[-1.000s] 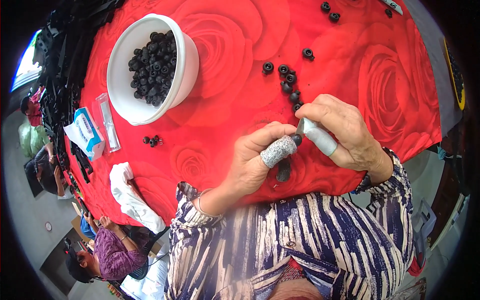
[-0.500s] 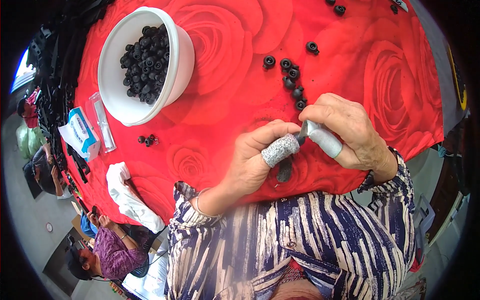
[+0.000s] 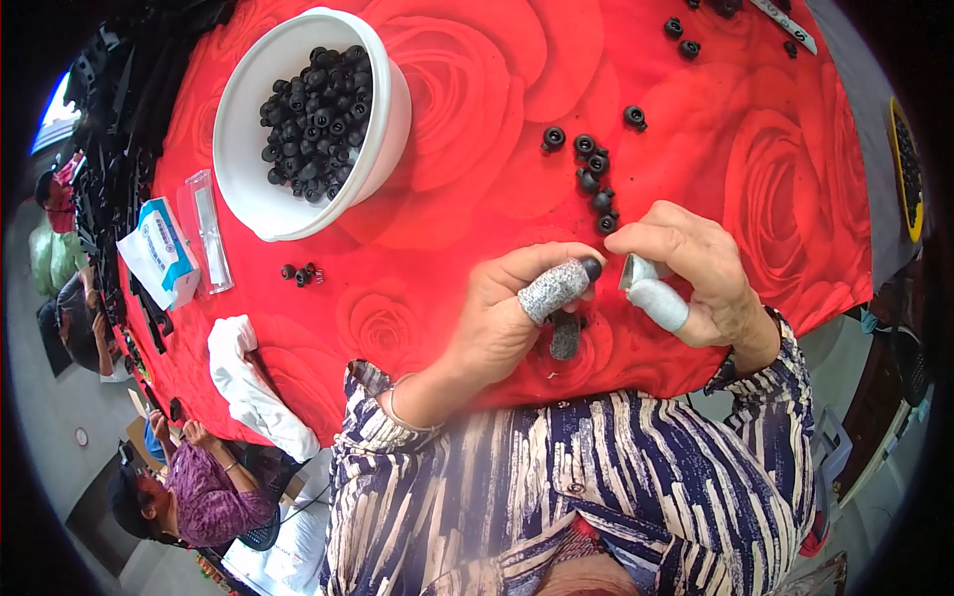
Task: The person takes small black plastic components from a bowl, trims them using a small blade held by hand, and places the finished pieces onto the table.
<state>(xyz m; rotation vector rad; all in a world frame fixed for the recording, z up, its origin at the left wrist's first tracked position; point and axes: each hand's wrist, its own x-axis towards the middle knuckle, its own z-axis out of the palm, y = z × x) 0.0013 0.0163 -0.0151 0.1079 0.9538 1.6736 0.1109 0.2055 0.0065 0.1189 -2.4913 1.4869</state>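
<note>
Blk pc; red rose-print cloth

A red tablecloth printed with large roses covers the table. A crumpled white cloth lies at the near left edge. Farther up that side, a blue-and-white box stands just beside a clear plastic packet. Dark strip-like pieces, individually indistinct, are heaped along the left margin. A white strip lies at the far right. On the left I observe a person in a purple patterned top and black cap, a round wall clock, and a pale green bundle, contents unclear.
</note>
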